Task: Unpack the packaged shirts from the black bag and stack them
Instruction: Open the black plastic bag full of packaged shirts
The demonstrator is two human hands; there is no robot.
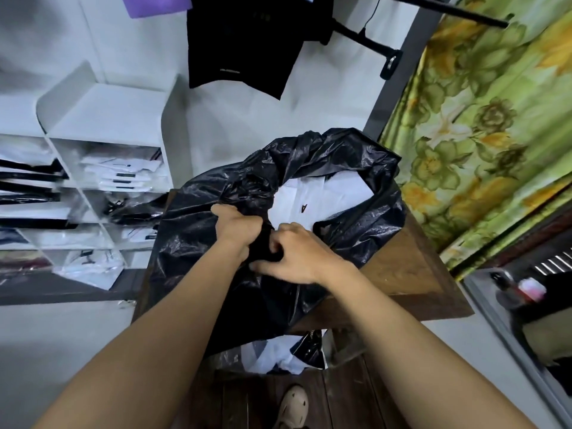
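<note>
On the wooden surface [411, 274] in the middle of the scene stood the black bag [198, 230], crumpled and glossy, with its mouth gaping toward the far right. Through that opening showed a packaged shirt [312, 202], white, flat and bearing a small dark mark, lying inside the bag. Both hands met at the near edge of the opening. The left hand [238, 227] was closed into a fist, its fingers [258, 226] curled tightly round a gathered bunch of the black plastic. The right hand [297, 255] lay just beside it, almost touching, with its fingers [278, 243] bent inward and hooked into the same bunched rim, the thumb tucked beneath; neither hand touched the shirt.

To the far left stood a white shelf [102, 119], its compartments holding folded packaged garments [123, 174]. A black garment [244, 48] hung on the far wall above the bag, and a green floral curtain [483, 134] filled the right side. Below the near edge of the surface lay a bundle of white clothing in clear wrapping [278, 354], and nearer still a beige shoe [294, 407] rested on the dark floor.
</note>
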